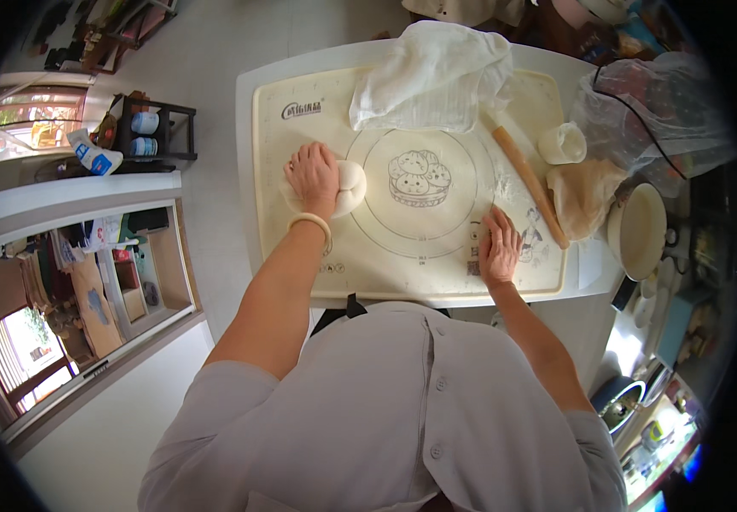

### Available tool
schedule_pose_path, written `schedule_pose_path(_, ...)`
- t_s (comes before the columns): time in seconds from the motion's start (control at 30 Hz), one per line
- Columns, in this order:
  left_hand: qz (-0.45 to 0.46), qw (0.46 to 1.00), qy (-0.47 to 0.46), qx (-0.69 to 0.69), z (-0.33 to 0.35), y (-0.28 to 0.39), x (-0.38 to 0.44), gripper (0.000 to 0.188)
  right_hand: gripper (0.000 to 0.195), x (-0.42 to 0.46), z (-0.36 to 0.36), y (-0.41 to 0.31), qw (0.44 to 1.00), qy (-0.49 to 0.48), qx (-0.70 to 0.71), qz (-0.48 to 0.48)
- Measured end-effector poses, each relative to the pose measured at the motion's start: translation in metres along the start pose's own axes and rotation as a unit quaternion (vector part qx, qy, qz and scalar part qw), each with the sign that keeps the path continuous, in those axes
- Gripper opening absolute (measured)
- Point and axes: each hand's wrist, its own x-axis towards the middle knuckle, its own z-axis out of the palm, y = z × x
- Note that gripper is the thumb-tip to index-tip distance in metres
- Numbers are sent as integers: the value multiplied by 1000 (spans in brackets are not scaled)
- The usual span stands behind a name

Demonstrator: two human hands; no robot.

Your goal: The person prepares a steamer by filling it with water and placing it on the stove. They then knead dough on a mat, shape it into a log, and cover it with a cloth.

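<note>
My left hand [314,173] lies over a round lump of white dough [350,192], its fingers curled over the far side and its palm pressed on top. A fold or crease shows in the dough beside the thumb side. On that wrist sits a pale bangle. My right hand [500,246] rests on the cream kneading mat [317,246] near its lower right part, holding nothing, with the fingers slightly spread. To the right of this hand a wooden rolling pin [530,185] lies slantwise, partly on the mat.
A white cloth [429,77] lies crumpled over the mat's far edge. Right of the rolling pin are a small white container [562,143], a tan cloth or bag [583,195] and a cream bowl [638,232]. Clear plastic bags [656,115] are beyond, crossed by a dark cord.
</note>
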Motion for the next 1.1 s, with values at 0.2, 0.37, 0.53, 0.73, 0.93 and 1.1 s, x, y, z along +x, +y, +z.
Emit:
schedule_pose_path(0.2,10,999,-21,-38,29,-4,68,35,35,1,4,7,1000,17,-7,-6)
schedule_pose_path(0.37,-104,904,-280,-306,15,-32,46,42,37,7,2,3,1000,20,0,-18)
schedule_pose_path(0.53,108,988,84,-79,-34,-6,-88,29,37,5,5,4,1000,16,3,-8)
schedule_pose_path(0.73,122,989,68,-42,-2,-15,-19,21,36,1,1,0,1000,-3,-2,4)
schedule_pose_path(0.93,50,999,-16,-7,34,-17,67,25,36,2,1,5,1000,8,4,5)
schedule_pose_path(1.1,-101,926,-263,-253,25,-34,84,39,35,2,0,6,1000,25,13,-12)
